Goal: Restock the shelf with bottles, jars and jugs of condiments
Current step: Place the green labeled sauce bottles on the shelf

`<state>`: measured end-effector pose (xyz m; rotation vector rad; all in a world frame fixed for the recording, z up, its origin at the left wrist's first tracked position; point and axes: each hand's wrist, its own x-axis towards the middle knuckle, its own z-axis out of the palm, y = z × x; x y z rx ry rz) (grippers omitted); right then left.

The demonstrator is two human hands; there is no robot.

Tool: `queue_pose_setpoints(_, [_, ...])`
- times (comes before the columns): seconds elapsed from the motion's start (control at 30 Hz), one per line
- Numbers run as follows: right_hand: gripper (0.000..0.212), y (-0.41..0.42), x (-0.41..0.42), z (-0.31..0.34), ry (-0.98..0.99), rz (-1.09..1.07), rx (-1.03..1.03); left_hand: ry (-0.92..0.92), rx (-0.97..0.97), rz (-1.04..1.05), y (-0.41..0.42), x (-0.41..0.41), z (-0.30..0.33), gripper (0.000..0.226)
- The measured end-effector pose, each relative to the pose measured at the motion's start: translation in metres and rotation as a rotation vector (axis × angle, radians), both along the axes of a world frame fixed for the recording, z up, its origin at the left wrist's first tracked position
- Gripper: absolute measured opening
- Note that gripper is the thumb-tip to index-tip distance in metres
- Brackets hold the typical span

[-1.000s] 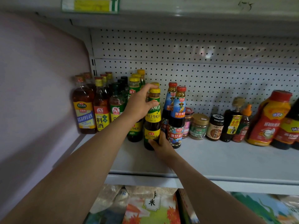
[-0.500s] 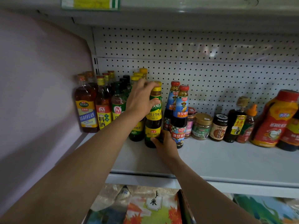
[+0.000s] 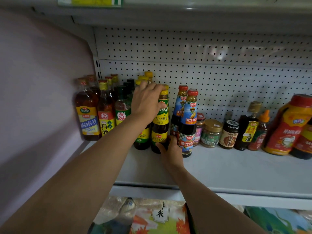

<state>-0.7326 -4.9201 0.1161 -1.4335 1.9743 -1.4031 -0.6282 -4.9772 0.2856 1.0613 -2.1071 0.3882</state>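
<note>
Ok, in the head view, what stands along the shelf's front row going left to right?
Amber cooking-wine bottle → yellow-label wine bottle → green-label bottle → yellow-capped oyster sauce bottle, held by both hands → blue-label bottle → gold-lidded jar → black-lidded jar → red jug.

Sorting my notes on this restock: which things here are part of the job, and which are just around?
Job: left hand, right hand, yellow-capped bottle, shelf.
Around: blue-label bottles, jars, rice bags.

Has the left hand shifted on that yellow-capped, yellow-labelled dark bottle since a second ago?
Yes. The left hand has slid up over the yellow-capped, yellow-labelled dark bottle, its fingers now over the cap.
</note>
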Motion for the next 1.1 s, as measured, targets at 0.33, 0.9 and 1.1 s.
queue_pose_setpoints(0.33, [0.055,-0.008,0.007,0.003,0.03,-0.065,0.081,-0.025,-0.017,0.033,-0.01,-0.007,-0.001,0.063])
queue_pose_setpoints(0.9, [0.054,-0.003,0.0,-0.001,0.052,0.025,0.115,-0.042,-0.048,0.066,-0.013,-0.007,-0.002,0.065])
queue_pose_setpoints(1.1, [0.059,0.002,0.001,0.0,0.021,0.057,0.081,-0.034,-0.046,0.053,-0.011,-0.006,-0.002,0.066])
